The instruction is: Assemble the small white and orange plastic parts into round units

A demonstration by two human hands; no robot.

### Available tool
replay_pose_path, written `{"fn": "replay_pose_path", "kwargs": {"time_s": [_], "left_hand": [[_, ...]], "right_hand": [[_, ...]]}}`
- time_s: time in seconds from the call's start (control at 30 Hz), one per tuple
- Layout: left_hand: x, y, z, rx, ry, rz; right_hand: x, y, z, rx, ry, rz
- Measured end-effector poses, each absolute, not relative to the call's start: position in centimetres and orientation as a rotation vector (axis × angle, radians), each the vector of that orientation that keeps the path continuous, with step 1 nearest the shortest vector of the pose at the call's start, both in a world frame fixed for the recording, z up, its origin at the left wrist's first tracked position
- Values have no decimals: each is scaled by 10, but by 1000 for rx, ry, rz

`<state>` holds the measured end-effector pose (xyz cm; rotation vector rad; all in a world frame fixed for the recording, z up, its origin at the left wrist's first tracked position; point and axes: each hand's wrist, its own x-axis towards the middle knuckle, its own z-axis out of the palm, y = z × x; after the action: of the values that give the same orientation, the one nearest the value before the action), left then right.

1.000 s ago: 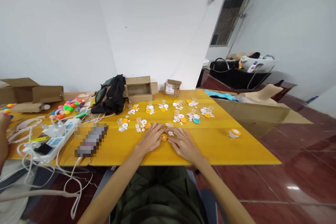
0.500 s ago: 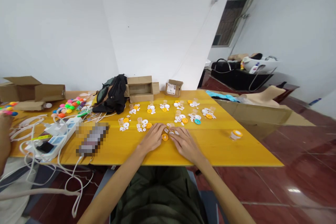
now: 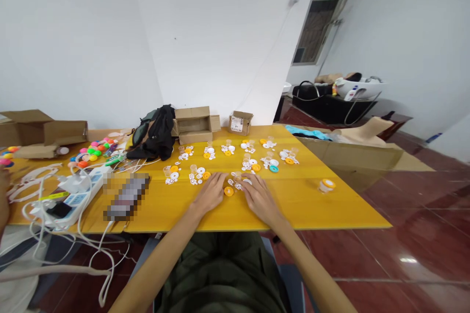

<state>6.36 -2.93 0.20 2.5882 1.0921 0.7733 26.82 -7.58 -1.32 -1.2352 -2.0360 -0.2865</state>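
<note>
My left hand rests on the table left of a small pile of parts, its fingers stretched forward and holding nothing that I can see. Opposite it, my right hand reaches in with fingers extended, its fingertips at a white disc that they partly cover. Between the hands lie small white perforated pieces, with a clear plastic cup just behind them. Nearer to me is an orange ring-shaped lid, close to the left fingers.
Similar sets of clear cups, white pieces and coloured lids spread across the table. An orange-lidded jar stands at right. Leftward are a phone, a power strip and cables. Cardboard boxes line the wall. Another person's arm shows at far left.
My hands are slightly farther apart, and more of the cup and white pieces shows between them. The right fingers have shifted at the white disc. The whole view has turned slightly right.
</note>
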Motion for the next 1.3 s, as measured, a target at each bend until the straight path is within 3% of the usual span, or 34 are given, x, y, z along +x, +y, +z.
{"fn": "replay_pose_path", "kwargs": {"time_s": [0.97, 1.3], "left_hand": [[65, -23, 0, 2547, 1044, 869], [74, -32, 8, 2239, 909, 1135]], "right_hand": [[265, -77, -12, -1240, -2026, -280], [255, -72, -5, -1074, -1959, -109]]}}
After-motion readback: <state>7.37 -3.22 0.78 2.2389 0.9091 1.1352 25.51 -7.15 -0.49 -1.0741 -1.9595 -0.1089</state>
